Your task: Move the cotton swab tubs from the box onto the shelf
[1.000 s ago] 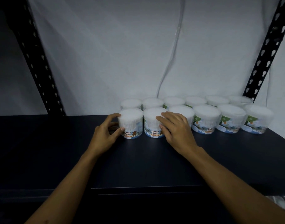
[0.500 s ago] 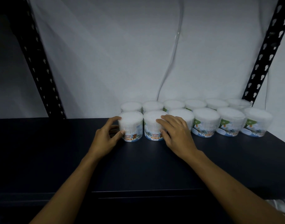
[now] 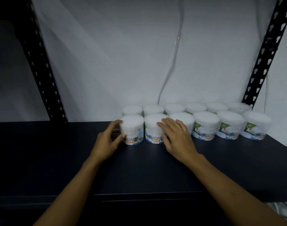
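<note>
Several clear cotton swab tubs stand in two rows on the dark shelf [image 3: 58,157], against the white wall. My left hand [image 3: 107,141] grips the leftmost front tub [image 3: 133,128] from its left side, thumb on the label. My right hand [image 3: 176,138] wraps the front of the second front tub [image 3: 153,128], fingers on its upper wall. Both tubs rest on the shelf, close beside each other. The box is out of view.
More tubs [image 3: 230,124] run to the right as far as the black perforated upright [image 3: 261,51]. Another upright [image 3: 40,62] stands at the back left. A thin cable [image 3: 171,62] hangs down the wall behind the tubs.
Both hands stay on the same two front tubs. The view has tilted slightly, so the tubs sit a little lower in the frame.
</note>
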Tool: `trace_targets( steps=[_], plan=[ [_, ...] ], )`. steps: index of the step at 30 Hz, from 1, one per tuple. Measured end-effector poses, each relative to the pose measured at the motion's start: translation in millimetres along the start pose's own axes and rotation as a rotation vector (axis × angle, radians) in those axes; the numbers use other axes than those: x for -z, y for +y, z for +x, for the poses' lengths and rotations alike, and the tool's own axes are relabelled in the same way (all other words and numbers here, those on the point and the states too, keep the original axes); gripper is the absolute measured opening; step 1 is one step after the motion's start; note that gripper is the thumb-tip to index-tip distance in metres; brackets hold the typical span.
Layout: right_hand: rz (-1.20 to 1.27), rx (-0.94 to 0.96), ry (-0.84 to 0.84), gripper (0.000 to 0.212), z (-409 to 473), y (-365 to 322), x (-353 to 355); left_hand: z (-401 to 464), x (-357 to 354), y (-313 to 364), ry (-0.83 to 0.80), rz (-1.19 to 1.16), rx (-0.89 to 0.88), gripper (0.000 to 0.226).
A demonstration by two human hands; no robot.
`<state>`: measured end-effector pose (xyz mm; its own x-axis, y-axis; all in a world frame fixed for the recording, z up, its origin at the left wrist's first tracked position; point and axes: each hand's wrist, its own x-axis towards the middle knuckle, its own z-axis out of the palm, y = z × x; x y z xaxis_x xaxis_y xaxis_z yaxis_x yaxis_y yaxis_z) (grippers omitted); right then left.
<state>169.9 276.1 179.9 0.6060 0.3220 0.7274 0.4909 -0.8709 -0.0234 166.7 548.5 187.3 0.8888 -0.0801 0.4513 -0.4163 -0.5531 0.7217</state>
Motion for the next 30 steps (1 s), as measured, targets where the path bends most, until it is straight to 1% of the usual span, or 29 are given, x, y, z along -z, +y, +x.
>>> trace_targets(
  steps=[4, 7, 9, 11, 15, 18, 21, 24, 26, 27, 28, 30],
  plan=[
    [0.001, -0.038, 0.051, 0.048, 0, -3, 8, -1, 1, 4, 0.003, 0.003, 0.01, 0.054],
    [0.004, -0.086, 0.022, 0.049, -4, 0, 12, -4, 3, 3, 0.078, -0.033, 0.063, 0.057],
    [0.002, -0.112, -0.008, 0.052, -9, 1, 15, -7, 6, 0, 0.134, -0.027, 0.124, 0.052],
    [-0.027, -0.16, -0.009, 0.056, -14, 0, 21, -11, 9, 1, 0.157, 0.03, 0.174, 0.046],
    [-0.057, -0.254, 0.002, 0.061, -25, -4, 33, -25, 10, 8, 0.097, 0.159, 0.195, 0.04],
    [-0.052, -0.275, -0.016, 0.062, -38, -12, 44, -39, 9, 16, -0.018, 0.346, 0.152, 0.042],
    [-0.01, -0.301, -0.132, 0.063, -54, -20, 56, -54, 6, 27, -0.102, 0.511, 0.101, 0.035],
    [0.004, -0.335, -0.319, 0.056, -69, -26, 71, -73, 7, 42, -0.15, 0.536, 0.083, 0.024],
    [0.033, -0.374, -0.464, 0.048, -79, -29, 83, -88, 7, 51, -0.186, 0.578, 0.064, 0.027],
    [0.018, -0.376, -0.534, 0.047, -85, -32, 88, -97, 7, 53, -0.211, 0.625, 0.061, 0.033],
    [-0.004, -0.368, -0.573, 0.048, -92, -34, 95, -106, 6, 55, -0.238, 0.687, 0.067, 0.039],
    [-0.031, -0.347, -0.587, 0.05, -108, -41, 104, -125, 4, 60, -0.264, 0.772, 0.069, 0.049]
  ],
)
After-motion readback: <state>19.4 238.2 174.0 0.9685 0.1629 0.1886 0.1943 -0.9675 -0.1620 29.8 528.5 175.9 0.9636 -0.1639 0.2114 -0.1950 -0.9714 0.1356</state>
